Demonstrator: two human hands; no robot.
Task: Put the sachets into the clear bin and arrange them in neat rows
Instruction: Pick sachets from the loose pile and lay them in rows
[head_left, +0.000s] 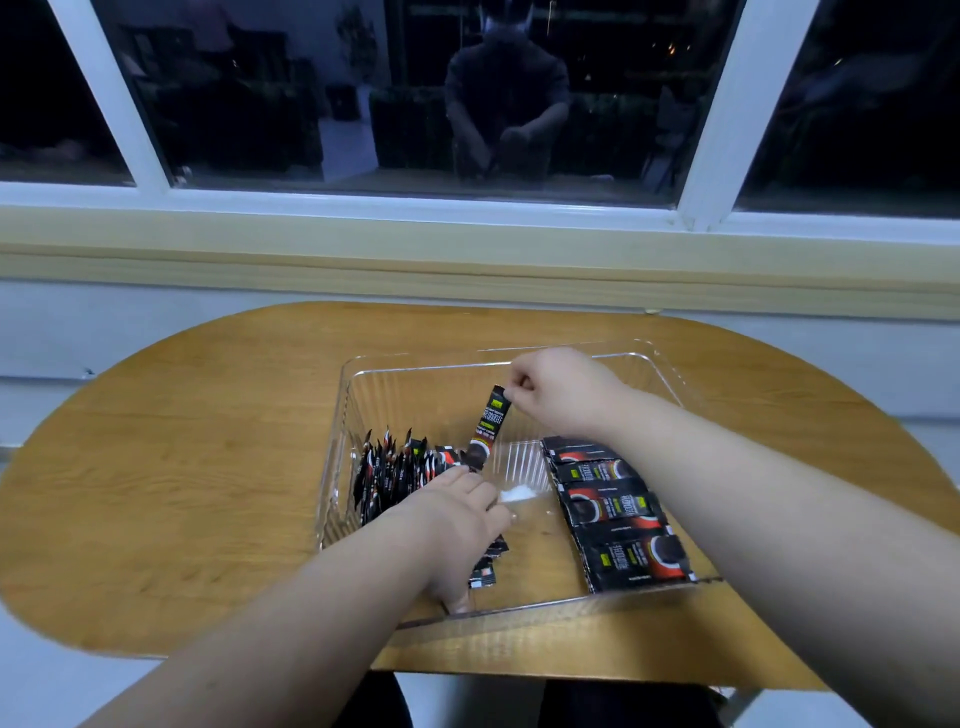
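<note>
A clear ribbed bin (415, 366) sits on the wooden table. At its left side stands a packed row of black sachets (387, 467) on edge. My left hand (454, 519) rests flat against that row's right end, fingers straight, with a few sachets (488, 564) under it. My right hand (558, 387) pinches the top of one black stick sachet (488, 426), which hangs upright over the bin with its lower end by the row. Several more sachets (618, 512) lie flat and overlapping along the bin's right side.
The oval wooden table (182, 467) stands against a wall under a window ledge (467, 260). The bin's middle floor (524, 535) shows bare plastic with a bright glare spot. The table's front edge is close to my body.
</note>
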